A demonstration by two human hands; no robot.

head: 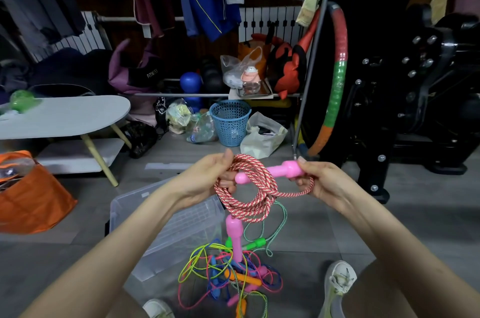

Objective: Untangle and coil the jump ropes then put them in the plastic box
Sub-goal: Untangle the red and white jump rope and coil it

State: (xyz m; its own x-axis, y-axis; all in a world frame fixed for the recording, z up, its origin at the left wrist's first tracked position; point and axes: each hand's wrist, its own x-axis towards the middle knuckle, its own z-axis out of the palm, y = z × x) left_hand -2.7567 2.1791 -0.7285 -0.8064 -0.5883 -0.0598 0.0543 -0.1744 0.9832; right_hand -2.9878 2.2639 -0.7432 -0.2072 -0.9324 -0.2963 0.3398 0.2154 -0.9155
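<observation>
- The left hand is closed around one side of the red-and-white rope coil, with the thumb on top and the fingers curled under the loops.
- The right hand is closed on the fat end of a pink handle. It also pinches a bit of the rope that bends round below that handle.
- The pink handle pokes sideways through the middle of the coil, between the two hands.
- The coil hangs down from the left hand. The second pink handle dangles under it, pointing at the floor.
- What could go wrong: the loops are loose, so if the left hand lets go a little, they could slide apart and the coil would fall open.
- The dangling handle reaches down to the messy pile of jump ropes on the floor. A thin green rope also runs up close to the coil. If the coil is lifted fast, it might catch them and drag them along.
- The clear plastic box sits on the floor under the left arm, just beside the pile. It looks to have no rope in it yet.
- The coil is up in the air, above and a little to the right of the box.
</observation>
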